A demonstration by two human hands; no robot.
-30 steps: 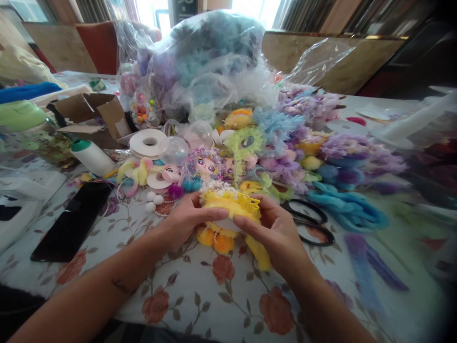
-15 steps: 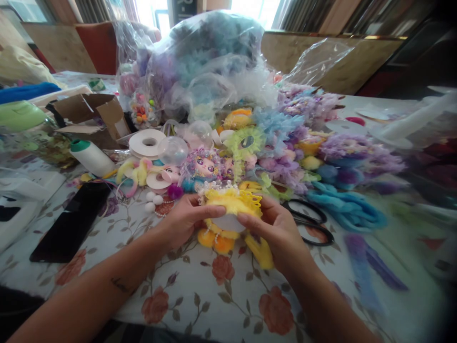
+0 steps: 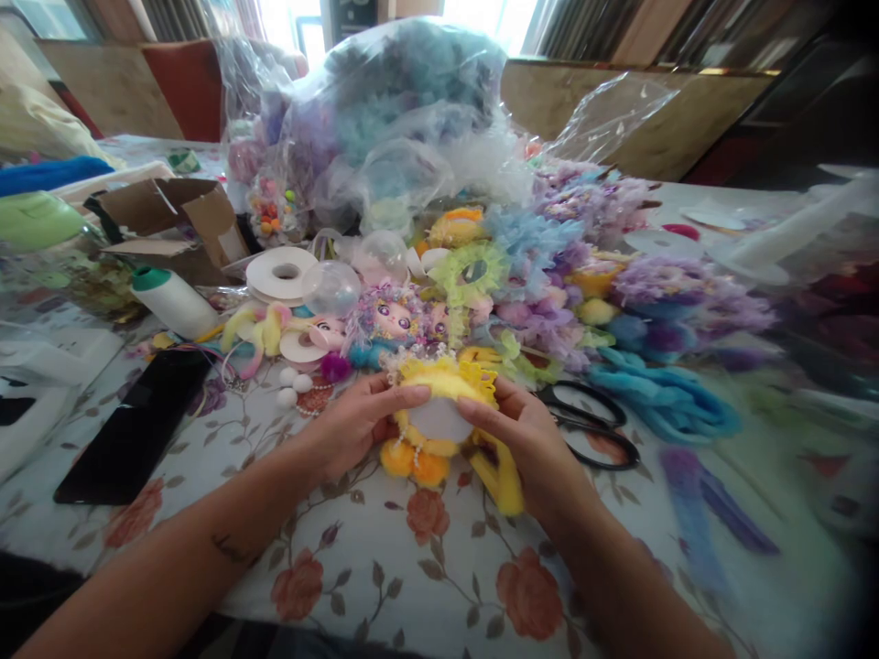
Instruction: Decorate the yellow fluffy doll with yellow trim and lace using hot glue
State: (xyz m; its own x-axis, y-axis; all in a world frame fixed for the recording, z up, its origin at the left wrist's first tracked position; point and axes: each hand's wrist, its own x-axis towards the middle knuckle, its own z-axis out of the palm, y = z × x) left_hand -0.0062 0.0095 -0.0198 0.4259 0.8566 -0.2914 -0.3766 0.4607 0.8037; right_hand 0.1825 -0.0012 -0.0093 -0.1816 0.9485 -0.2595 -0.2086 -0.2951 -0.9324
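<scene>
Both of my hands grip a small yellow fluffy doll [image 3: 443, 416] over the floral tablecloth [image 3: 426, 567]. My left hand [image 3: 353, 426] pinches its left side with thumb and fingers closed. My right hand [image 3: 526, 439] is closed on its right side, thumb pressed on the pale round middle. The doll has yellow lace trim on top, orange pompoms and a bead string below, and a yellow limb hanging toward me.
Black scissors [image 3: 591, 426] lie just right of my right hand. A black phone [image 3: 134, 426] lies at the left. Behind are other dolls [image 3: 395, 316], a ribbon roll [image 3: 285, 272], a thread cone [image 3: 171, 300], a cardboard box [image 3: 179, 224], blue fuzzy strips [image 3: 663, 398] and a plastic bag of fluff [image 3: 405, 110].
The doll has tipped back in my hands, showing more of its pale round middle. My fingers shifted slightly on it; the rest stays as it was.
</scene>
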